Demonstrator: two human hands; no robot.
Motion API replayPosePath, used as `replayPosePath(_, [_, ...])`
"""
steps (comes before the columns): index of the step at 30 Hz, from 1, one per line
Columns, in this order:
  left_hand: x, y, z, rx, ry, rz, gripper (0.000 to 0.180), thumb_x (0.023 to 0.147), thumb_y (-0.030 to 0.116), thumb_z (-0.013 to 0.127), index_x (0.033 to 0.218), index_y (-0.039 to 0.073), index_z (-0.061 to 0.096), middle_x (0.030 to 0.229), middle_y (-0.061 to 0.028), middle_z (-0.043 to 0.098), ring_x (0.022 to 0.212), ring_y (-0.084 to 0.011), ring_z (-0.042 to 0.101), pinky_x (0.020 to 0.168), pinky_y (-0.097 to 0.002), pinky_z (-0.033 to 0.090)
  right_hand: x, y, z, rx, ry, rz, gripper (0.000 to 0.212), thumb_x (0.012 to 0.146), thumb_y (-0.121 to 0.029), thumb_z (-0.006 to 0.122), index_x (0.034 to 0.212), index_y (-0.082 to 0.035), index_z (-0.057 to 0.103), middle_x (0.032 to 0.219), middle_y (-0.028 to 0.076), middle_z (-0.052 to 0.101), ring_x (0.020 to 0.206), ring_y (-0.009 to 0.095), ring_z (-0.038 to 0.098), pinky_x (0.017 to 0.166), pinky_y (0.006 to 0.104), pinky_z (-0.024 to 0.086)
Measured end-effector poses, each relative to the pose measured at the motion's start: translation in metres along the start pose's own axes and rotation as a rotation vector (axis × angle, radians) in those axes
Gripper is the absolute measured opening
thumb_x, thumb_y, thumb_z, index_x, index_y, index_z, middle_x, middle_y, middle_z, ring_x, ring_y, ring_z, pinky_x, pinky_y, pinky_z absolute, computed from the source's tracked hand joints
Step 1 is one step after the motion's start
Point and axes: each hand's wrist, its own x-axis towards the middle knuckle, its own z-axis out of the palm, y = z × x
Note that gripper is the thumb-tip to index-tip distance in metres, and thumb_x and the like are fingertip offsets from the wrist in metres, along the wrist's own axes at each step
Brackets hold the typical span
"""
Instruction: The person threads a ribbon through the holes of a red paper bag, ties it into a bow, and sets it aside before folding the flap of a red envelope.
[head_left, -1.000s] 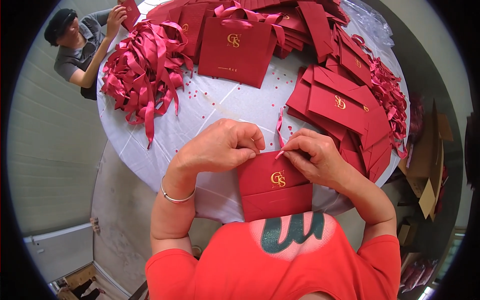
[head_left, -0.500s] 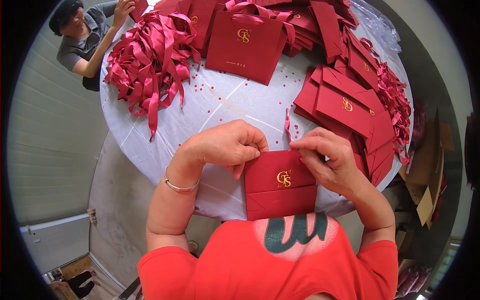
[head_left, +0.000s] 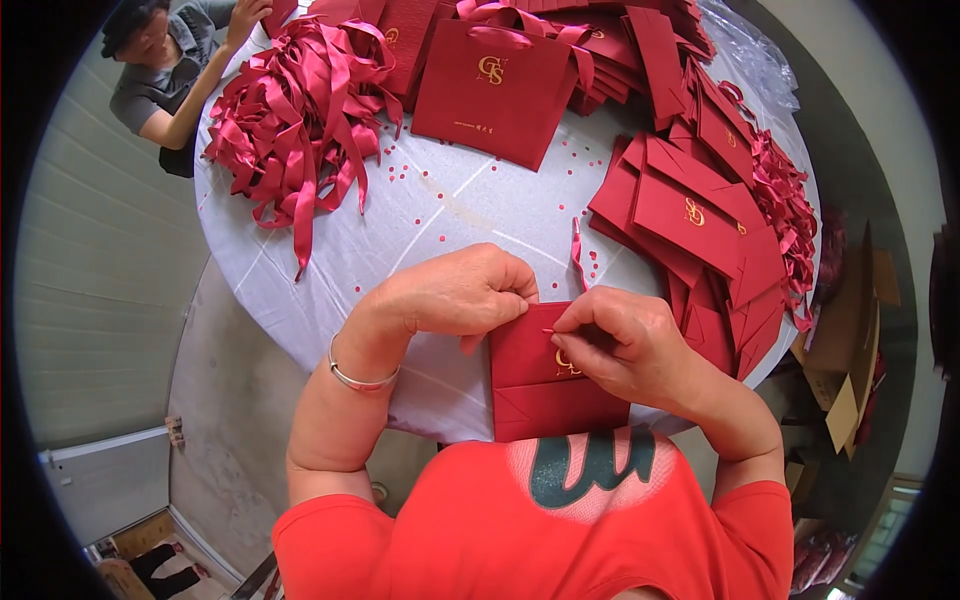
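- From here I see a red bag point(head_left: 540, 395) at the near edge of the table point(head_left: 400, 250).
- The left hand point(head_left: 470, 290) has its fingers closed on the bag's upper left corner.
- The right hand point(head_left: 630, 345), over the bag's front, pinches the tip of a pink ribbon point(head_left: 547, 331).
- Loose ribbons point(head_left: 305, 110) heap by the table's far left edge; flat bags point(head_left: 690, 205) pile along the right.

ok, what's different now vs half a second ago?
Right hand has moved left and toward the person, from the top edge of the red bag to over its front, now partly covering the gold emblem. A pink ribbon tip shows at its fingertips. Left hand still holds the bag's top-left corner; ribbon pile unchanged.
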Motion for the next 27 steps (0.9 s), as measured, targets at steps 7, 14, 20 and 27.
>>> replayPosePath(7, [-0.002,0.001,0.002,-0.008,0.019,0.012,0.019,0.095,0.009,0.052,0.103,-0.002,0.066,0.071,-0.0011,0.06,0.05,-0.0097,0.057,0.048,-0.0271,0.046,0.006,0.007,0.011,-0.254,0.012,-0.081,0.015,0.078,-0.002,0.074,0.091,-0.004,0.066,0.076,0.01,0.066,0.065,0.027,0.068,0.057,0.0358,0.054])
replayPosePath(14, [0.0,0.003,0.007,0.009,0.054,0.039,0.02,0.094,0.007,0.051,0.102,-0.003,0.066,0.069,-0.0023,0.061,0.05,-0.0103,0.057,0.049,-0.0276,0.046,0.008,0.002,0.015,-0.345,-0.02,0.015,0.011,0.077,-0.006,0.073,0.085,-0.005,0.065,0.076,0.012,0.066,0.066,0.032,0.067,0.058,0.0398,0.054])
replayPosePath(20, [0.0,0.005,0.007,0.035,0.099,0.033,0.023,0.085,0.002,0.047,0.094,-0.006,0.067,0.067,-0.0122,0.065,0.05,-0.0172,0.063,0.05,-0.033,0.049,0.025,-0.005,0.015,-0.385,-0.163,0.146,0.008,0.078,-0.005,0.072,0.082,-0.002,0.066,0.073,0.014,0.067,0.066,0.034,0.068,0.058,0.0405,0.054])
replayPosePath(27, [-0.001,0.004,0.01,-0.022,0.101,0.06,0.023,0.083,0.0,0.045,0.091,-0.005,0.066,0.069,-0.0116,0.065,0.051,-0.017,0.063,0.052,-0.0325,0.05,0.035,-0.015,0.013,-0.17,-0.132,0.314,0.008,0.08,-0.008,0.067,0.084,-0.001,0.068,0.074,0.021,0.069,0.073,0.041,0.069,0.069,0.047,0.055])
